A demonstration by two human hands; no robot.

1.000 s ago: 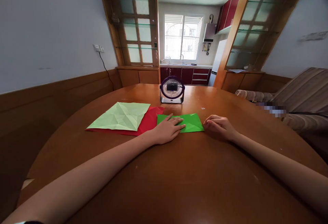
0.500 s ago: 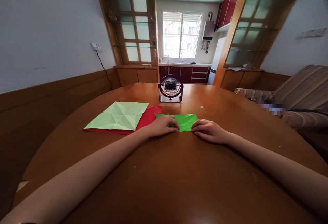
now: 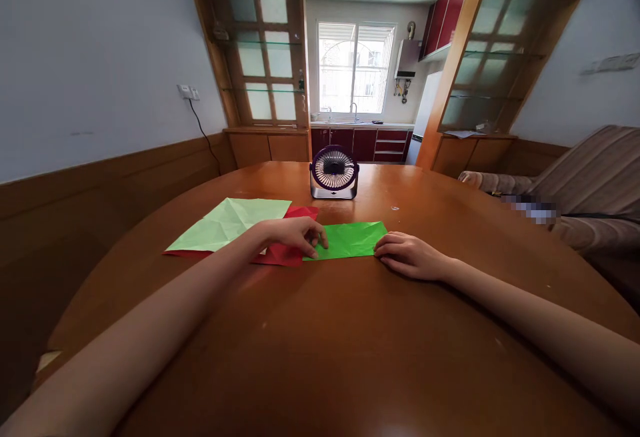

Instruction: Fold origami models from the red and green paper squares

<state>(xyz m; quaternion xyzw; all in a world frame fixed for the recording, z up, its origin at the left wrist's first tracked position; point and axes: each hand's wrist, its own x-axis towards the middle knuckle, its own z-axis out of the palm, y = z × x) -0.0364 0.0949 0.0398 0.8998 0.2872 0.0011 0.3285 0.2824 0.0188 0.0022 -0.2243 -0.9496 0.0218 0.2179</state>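
Note:
A folded bright green paper (image 3: 350, 239) lies flat on the round wooden table (image 3: 350, 357). My left hand (image 3: 295, 234) rests at its left end, fingertips pressing the paper's near left corner, partly over a red sheet (image 3: 280, 255). My right hand (image 3: 407, 255) lies at the paper's right end, fingers curled and touching its edge. A creased pale green sheet (image 3: 227, 222) lies on the red sheet, to the left.
A small purple desk fan (image 3: 334, 172) stands beyond the papers near the table's far edge. A striped sofa (image 3: 590, 183) sits to the right. A wood-panelled wall runs along the left, and a kitchen shows through the doorway behind.
My left hand slid left along the green paper to its left end, uncovering the paper's middle. My right hand moved in to the paper's right edge and has stayed there.

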